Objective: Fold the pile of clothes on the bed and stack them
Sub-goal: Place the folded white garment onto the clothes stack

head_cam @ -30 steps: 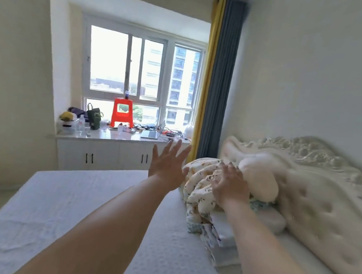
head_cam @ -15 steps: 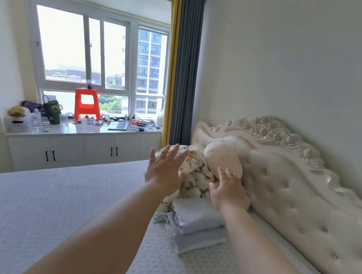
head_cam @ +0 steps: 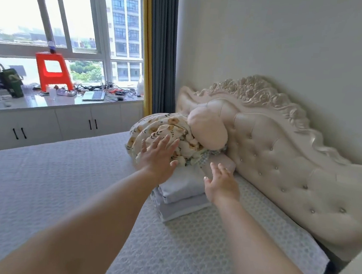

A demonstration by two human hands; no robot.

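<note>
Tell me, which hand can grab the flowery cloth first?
Probably the left hand: its spread fingers already overlap the flowery cloth. The right hand is open too, but hovers lower, beside the folded stack.

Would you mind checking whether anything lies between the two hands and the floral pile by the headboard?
Nothing visible does. The left hand is spread open just before the floral pile; the right hand hovers open over the folded grey stack.

Bed [head_cam: 38,189]: matt quilted cloth w/ bumpy weave. Headboard [head_cam: 294,169]: glossy tufted leather-look, carved trim at 12. Stool [head_cam: 51,69]: shiny orange plastic. Counter [head_cam: 53,100]: glossy, smooth.
</note>
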